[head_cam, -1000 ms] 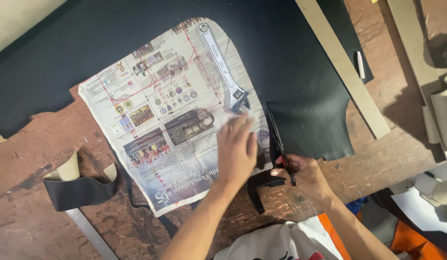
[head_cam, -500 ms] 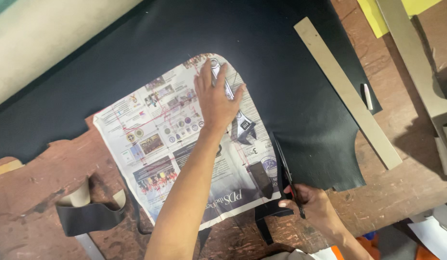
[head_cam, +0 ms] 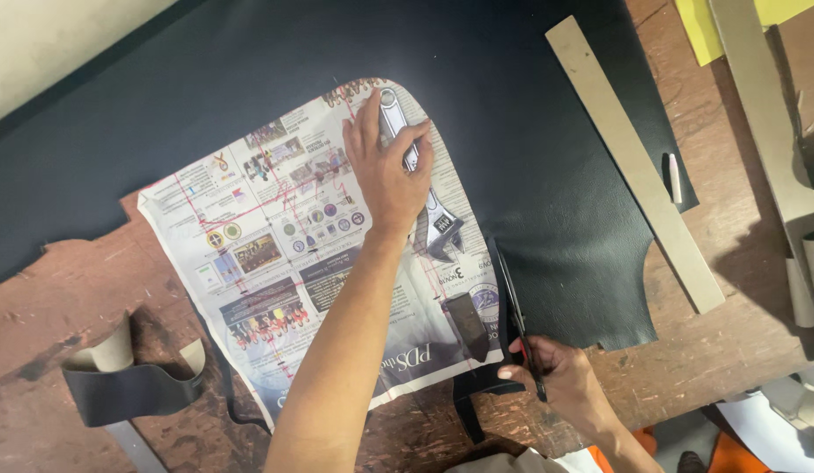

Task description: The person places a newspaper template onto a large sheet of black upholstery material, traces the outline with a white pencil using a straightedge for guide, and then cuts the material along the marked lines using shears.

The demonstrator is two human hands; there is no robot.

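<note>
In the head view, the left hand (head_cam: 385, 171) lay flat, fingers spread, on the handle of a silver adjustable wrench (head_cam: 422, 180); it pressed rather than gripped, palm down, with nothing closed inside it; the wrench rested on a newspaper sheet cut to a rounded pattern shape (head_cam: 276, 254), its jaw end pointing toward the person; the newspaper lay on a large sheet of black leather (head_cam: 530, 131) spread over a worn reddish wooden table (head_cam: 740, 350). The right hand (head_cam: 556, 377) was closed around the handles of black scissors (head_cam: 515, 311), whose blades ran along the right edge of the newspaper, in the leather; a small dark rectangular piece (head_cam: 468, 326) lay on the paper just beside the blades. A long tan cardboard strip (head_cam: 630, 158) lay diagonally across the leather's right side; a small white chalk stick (head_cam: 675, 178) sat just right of it; a curled black leather offcut (head_cam: 131, 385) lay at the table's left.
</note>
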